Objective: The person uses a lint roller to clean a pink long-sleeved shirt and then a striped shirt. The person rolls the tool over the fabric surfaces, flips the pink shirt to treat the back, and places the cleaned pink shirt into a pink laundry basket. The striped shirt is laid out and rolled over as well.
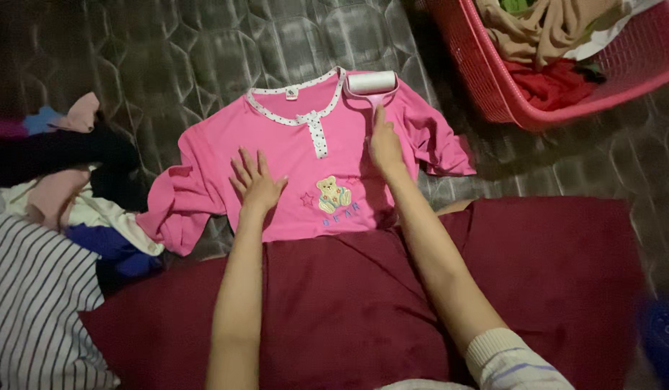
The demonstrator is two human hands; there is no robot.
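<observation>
On the grey quilted mattress (204, 50) I see a soft pink cotton shirt (291, 144) spread flat. My left hand (255, 180) presses it, fingers splayed; my right hand (384, 144) grips the white cylindrical lint roller (371, 81) resting at its shoulder.

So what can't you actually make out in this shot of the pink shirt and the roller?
Head view only:
- Lint roller: its handle is covered by the right hand.
- Pink shirt: the hem is overlapped by the maroon cloth.
- Pink laundry basket: cut off by the top and right edges.
- Clothes pile: dark, and cut off at the left edge.
- Blue object: blurred at the right edge.
</observation>
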